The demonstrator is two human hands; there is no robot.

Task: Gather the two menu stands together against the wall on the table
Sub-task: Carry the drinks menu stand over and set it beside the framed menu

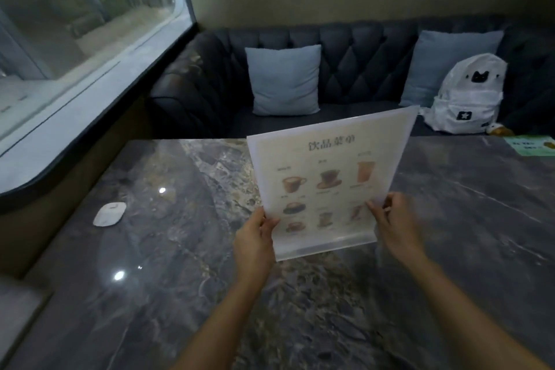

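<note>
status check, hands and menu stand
Left hand and right hand grip drinks menu stand, upright. Green menu far right. White coaster near wall side.

Open tabletop [180, 249] except white coaster [109, 214]

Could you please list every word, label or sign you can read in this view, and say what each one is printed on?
"饮品菜单": the heading at the top of the menu stand, which both hands hold by its lower edges.
Captions by the drink pictures on that menu stand: too blurred to read.
Green leaflet at the table's far right edge: printed text is there, too small to read.
White backpack on the sofa: a star patch and a cat face, no readable words.
</note>
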